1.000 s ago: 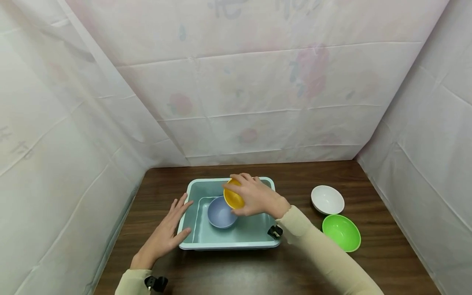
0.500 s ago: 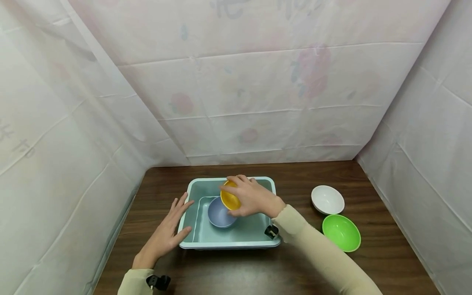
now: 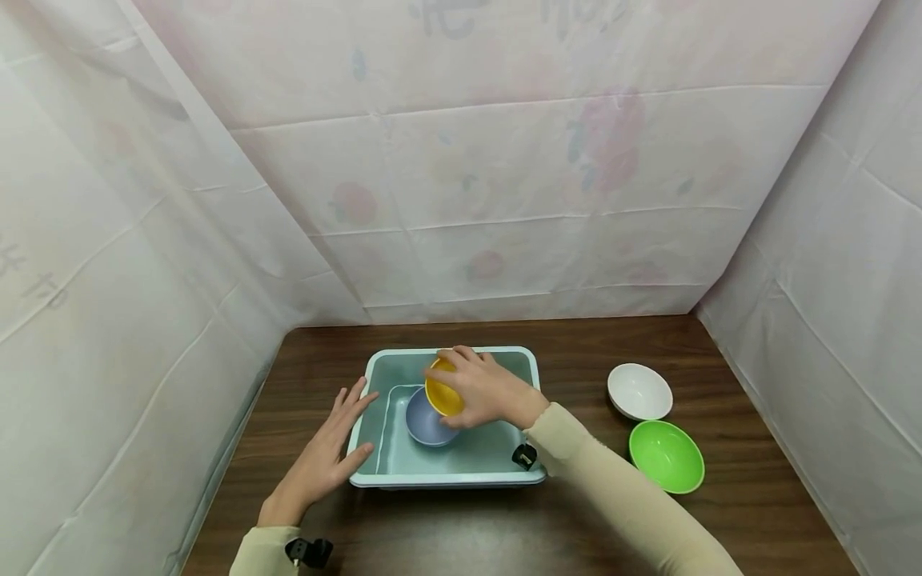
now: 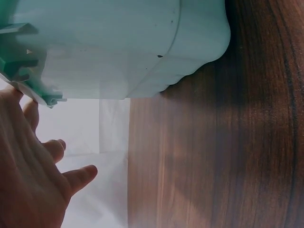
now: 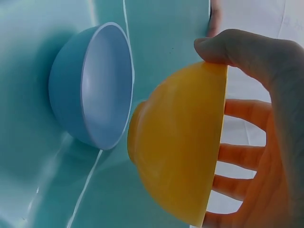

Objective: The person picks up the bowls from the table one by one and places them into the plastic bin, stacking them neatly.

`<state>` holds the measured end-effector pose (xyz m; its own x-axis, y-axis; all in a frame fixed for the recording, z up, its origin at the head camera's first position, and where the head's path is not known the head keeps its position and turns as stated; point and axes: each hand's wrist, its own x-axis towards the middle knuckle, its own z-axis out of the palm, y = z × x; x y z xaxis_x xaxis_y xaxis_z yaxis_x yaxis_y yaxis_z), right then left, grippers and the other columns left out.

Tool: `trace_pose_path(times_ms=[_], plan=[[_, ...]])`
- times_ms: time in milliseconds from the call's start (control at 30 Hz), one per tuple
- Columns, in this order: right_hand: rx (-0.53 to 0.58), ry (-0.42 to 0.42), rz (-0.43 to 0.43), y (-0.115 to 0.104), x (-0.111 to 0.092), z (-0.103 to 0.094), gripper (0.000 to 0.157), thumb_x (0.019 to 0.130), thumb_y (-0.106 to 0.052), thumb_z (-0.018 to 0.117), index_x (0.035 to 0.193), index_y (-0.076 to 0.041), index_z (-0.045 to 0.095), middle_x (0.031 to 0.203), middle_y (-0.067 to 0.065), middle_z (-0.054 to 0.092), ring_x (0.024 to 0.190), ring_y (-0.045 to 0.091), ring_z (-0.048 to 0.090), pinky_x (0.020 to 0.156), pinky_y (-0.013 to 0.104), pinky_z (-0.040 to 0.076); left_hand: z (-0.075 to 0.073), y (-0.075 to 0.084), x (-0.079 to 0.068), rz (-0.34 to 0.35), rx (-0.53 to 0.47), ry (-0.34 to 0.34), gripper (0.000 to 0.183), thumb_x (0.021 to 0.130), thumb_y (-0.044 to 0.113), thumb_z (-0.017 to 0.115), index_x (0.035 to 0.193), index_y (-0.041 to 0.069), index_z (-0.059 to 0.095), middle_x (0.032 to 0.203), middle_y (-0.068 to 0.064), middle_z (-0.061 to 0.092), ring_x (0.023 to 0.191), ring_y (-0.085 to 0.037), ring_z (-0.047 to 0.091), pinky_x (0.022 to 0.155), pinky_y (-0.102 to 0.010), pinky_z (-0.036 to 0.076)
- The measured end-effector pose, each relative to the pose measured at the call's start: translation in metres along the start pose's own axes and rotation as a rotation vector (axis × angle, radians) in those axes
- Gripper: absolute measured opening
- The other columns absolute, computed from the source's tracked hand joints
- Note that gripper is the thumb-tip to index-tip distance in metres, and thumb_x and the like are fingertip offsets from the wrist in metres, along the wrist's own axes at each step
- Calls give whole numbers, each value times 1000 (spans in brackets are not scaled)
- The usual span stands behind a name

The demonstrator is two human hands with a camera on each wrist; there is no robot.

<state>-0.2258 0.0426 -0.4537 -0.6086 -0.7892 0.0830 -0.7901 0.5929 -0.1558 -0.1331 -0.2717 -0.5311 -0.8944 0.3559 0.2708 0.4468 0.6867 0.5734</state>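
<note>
My right hand [image 3: 490, 390] grips a yellow bowl [image 5: 183, 142] by its rim, thumb on one side and fingers on the other. The bowl is tilted in the head view and hangs close over a blue bowl [image 3: 425, 424], overlapping part of it. That blue bowl stands upright on the floor of a pale teal basin [image 3: 490, 479]; the right wrist view shows its inside bare. On the basin's left rim, my left hand [image 3: 320, 456] rests with fingers spread and straight. In the left wrist view its fingertips [image 4: 31, 114] are at the basin's edge.
To the right of the basin, a white bowl [image 3: 639, 391] and a green bowl [image 3: 667, 457] stand close together on the dark wooden table [image 3: 576, 520]. Pale printed curtains [image 3: 504, 160] enclose the table at the back and both sides.
My right hand has moved a little to the left and slightly nearer with the yellow bowl, which now covers more of the blue bowl. The left hand has stayed at the rim.
</note>
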Motion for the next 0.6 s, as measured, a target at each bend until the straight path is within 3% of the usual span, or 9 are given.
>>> trace_pose_path(times_ms=[600], plan=[[11,-95,-1,-9,11,11,77,85,-59,71,154,-33,48,156,7,44,137,28,45,99,54,52,1,1,-1,23,-6,12,76,94,19,69,162,23,35,173,-9,16,158,-46,10,111,-79,24]])
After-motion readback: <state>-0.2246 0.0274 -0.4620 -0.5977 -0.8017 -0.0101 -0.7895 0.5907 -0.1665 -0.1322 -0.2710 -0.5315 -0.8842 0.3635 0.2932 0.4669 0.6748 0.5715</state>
